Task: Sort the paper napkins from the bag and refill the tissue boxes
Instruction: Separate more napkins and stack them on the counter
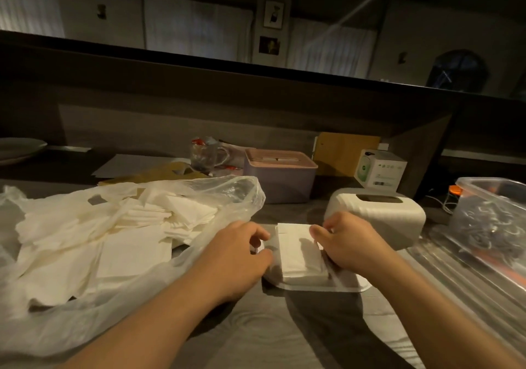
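while both hands [242,250] curl, napkin stack [299,252] pinched between them

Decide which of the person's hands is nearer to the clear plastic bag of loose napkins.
Left. The left hand sits right at the clear plastic bag's edge; the right hand is beyond the white napkin stack.

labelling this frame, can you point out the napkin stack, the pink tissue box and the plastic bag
napkin stack [296,250]: head view, top sheet.
pink tissue box [280,182]: head view, front wall.
plastic bag [227,192]: head view, upper rim by its opening.
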Available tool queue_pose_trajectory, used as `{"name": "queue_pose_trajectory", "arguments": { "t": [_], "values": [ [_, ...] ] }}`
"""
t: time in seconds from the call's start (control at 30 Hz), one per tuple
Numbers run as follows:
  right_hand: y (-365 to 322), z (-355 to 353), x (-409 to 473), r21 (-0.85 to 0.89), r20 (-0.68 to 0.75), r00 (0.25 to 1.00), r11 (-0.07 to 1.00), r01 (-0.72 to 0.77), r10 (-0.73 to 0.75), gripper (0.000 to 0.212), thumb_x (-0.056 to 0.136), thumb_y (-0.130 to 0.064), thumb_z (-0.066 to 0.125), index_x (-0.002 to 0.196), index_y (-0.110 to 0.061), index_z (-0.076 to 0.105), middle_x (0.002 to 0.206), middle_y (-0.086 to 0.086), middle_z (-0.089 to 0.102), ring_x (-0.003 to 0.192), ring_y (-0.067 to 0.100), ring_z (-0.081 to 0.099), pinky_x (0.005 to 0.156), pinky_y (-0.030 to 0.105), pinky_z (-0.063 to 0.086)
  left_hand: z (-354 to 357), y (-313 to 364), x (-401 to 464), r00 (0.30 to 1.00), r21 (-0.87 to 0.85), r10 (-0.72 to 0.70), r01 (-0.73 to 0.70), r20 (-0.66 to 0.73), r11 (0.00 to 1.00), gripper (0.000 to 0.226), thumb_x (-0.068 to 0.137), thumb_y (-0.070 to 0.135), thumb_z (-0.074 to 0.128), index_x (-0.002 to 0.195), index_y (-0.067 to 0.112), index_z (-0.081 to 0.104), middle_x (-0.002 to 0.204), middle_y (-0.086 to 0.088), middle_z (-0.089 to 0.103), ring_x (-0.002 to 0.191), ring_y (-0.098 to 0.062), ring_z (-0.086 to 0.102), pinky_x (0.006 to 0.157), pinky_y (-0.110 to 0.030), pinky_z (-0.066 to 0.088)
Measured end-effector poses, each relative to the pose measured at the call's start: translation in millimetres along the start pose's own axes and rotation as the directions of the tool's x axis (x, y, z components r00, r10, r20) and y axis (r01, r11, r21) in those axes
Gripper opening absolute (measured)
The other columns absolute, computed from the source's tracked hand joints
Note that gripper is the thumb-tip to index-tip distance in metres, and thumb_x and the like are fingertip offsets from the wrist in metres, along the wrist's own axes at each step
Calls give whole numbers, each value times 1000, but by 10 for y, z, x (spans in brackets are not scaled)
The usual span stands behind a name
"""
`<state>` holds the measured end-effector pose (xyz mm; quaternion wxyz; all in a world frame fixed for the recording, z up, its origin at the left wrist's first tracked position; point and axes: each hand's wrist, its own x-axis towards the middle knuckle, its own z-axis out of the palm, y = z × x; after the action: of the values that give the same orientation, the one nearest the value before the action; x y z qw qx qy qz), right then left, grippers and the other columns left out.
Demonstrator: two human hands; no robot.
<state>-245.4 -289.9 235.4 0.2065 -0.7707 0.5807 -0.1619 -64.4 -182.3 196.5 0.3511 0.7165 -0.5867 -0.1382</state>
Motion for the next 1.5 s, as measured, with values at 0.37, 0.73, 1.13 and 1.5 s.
{"name": "queue_pose_trajectory", "arguments": {
  "t": [0.37, 0.73, 1.13, 1.5],
  "values": [
    [-24, 119, -206, 118, -11, 1000, 993, 6, -4, 42, 98, -47, 63, 135, -28, 56, 116, -5, 63, 90, 13, 65, 74, 23, 59, -46, 6, -41, 995, 117, 31, -42, 91, 992, 66, 85, 70, 63, 142, 38, 56, 115, 19, 55, 99, -1, 55, 92, -24, 51],
    [48, 143, -212, 22, -36, 999, 999, -30, 30, 32, 101, -50, 55, 105, -22, 70, 82, -4, 67, 76, 10, 65, 70, 22, 52, -68, 7, -60, 994, 72, 61, -68, 95, 995, 50, 70, 75, 75, 107, 42, 70, 107, 23, 61, 93, 2, 61, 85, -23, 56],
    [-418, 104, -589, 341, -344, 884, 836, 431, -316, 6, 100, -34, 61, 95, -31, 61, 83, -13, 63, 75, 7, 60, 58, 14, 39, -314, 466, -256, 990, -353, 4, -56, -144, 934, 28, 98, 46, 62, 84, 25, 73, 69, 10, 67, 67, -8, 62, 73, -36, 58],
    [-1256, 527, -590, 244, 167, 808, 818, 521, -565, 28, 103, -29, 54, 129, -36, 65, 131, -16, 64, 112, 5, 61, 86, 18, 45, -1372, -401, -486, 937, 137, -228, 271, -263, 953, 28, 98, 40, 62, 77, 22, 67, 76, 3, 66, 74, -14, 63, 64, -29, 50]
  ]
}}
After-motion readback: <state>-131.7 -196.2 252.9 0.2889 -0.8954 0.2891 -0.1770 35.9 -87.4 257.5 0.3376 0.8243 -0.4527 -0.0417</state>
